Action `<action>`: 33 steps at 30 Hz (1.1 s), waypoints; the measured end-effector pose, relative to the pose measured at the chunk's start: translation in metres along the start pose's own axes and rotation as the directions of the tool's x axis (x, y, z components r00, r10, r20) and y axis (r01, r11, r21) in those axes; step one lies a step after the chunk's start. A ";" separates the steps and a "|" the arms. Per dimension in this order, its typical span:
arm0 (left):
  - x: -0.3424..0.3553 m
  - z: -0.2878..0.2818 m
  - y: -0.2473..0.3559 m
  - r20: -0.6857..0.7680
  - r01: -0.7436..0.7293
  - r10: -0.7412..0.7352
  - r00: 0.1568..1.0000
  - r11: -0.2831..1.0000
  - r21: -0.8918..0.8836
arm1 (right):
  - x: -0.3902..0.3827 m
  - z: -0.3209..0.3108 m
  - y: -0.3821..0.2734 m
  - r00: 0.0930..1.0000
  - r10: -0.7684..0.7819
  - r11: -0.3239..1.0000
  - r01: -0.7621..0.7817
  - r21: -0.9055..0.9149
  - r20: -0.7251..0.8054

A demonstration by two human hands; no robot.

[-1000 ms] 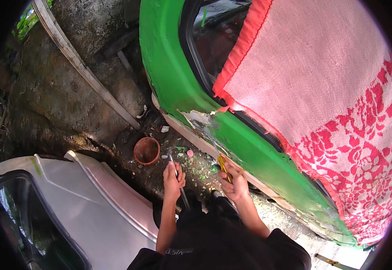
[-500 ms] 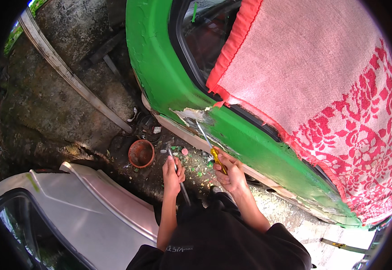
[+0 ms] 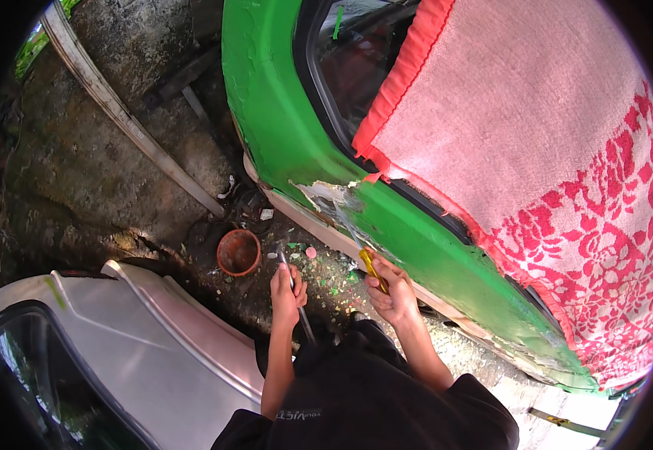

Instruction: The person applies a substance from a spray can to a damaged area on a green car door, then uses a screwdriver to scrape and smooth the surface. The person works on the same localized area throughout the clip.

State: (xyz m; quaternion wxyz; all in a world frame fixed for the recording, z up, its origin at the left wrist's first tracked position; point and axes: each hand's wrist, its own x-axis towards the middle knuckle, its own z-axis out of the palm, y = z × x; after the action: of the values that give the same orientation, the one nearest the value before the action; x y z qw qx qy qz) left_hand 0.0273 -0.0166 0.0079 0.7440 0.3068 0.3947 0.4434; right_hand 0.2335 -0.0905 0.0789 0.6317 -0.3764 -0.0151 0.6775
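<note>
Head view, yellow-handled screwdriver (image 3: 367, 259), gripped inside right hand (image 3: 396, 298)

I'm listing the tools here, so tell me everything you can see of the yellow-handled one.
The tool looks like a screwdriver: a yellow, plastic-looking handle and a slim, straight, metal-looking shaft. The right hand grips the handle, partly covering it. The shaft slants up and left in view, toward the chipped patch on the green car; whether its tip touches is unclear.
</note>
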 end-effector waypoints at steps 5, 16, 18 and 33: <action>-0.002 0.003 -0.001 0.015 -0.004 0.005 1.000 0.999 -0.040 | -0.014 -0.003 0.000 0.998 0.032 0.999 -0.030 0.033 -0.060; -0.004 0.006 0.003 0.014 -0.018 0.018 1.000 0.999 -0.032 | -0.005 -0.003 -0.002 0.999 0.033 0.999 -0.033 0.001 -0.033; -0.003 0.006 0.004 0.003 -0.016 0.016 1.000 0.999 -0.034 | 0.000 0.001 -0.001 0.999 0.040 0.999 -0.041 -0.018 -0.032; -0.002 0.003 0.002 0.021 -0.011 0.011 1.000 1.000 -0.001 | -0.006 -0.016 -0.003 0.983 0.180 0.964 -0.185 0.190 0.040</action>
State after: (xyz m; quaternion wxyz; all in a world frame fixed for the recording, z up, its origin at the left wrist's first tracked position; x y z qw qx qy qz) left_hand 0.0287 -0.0177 0.0122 0.7457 0.3134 0.3850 0.4445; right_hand 0.2437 -0.1020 0.0718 0.5999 -0.3059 0.0783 0.7352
